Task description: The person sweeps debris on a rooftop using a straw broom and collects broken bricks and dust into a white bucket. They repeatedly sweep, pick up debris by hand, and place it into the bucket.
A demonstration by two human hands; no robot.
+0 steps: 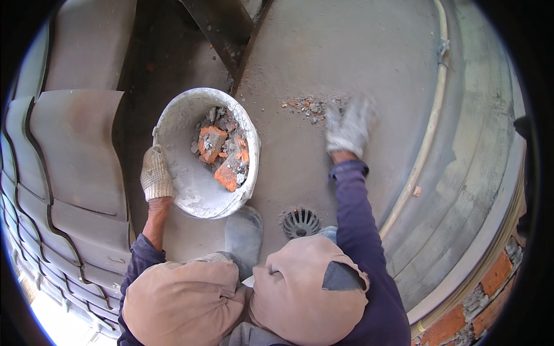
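Observation:
A whitish, mortar-smeared bucket (173,124) is tilted on the floor with its mouth toward me. Inside lie broken orange brick pieces (212,143) and grey mortar rubble (222,115). My left hand (156,173), in a knitted work glove, grips the bucket's left side by the rim; its fingertips are partly hidden. At the right, my right hand (349,128), in a dusty grey glove, reaches down to the floor beside a small scatter of brick and mortar crumbs (311,106). Its fingers look spread and slightly blurred, with nothing visible in them.
A domed drain grate (300,223) sits between my boot (243,236) and right arm. Along the right runs a pale pipe (428,138) beside a wall; a small brick chip (416,191) lies past it. Overlapping roof tiles (81,132) rise at left; a dark beam (225,34) stands ahead.

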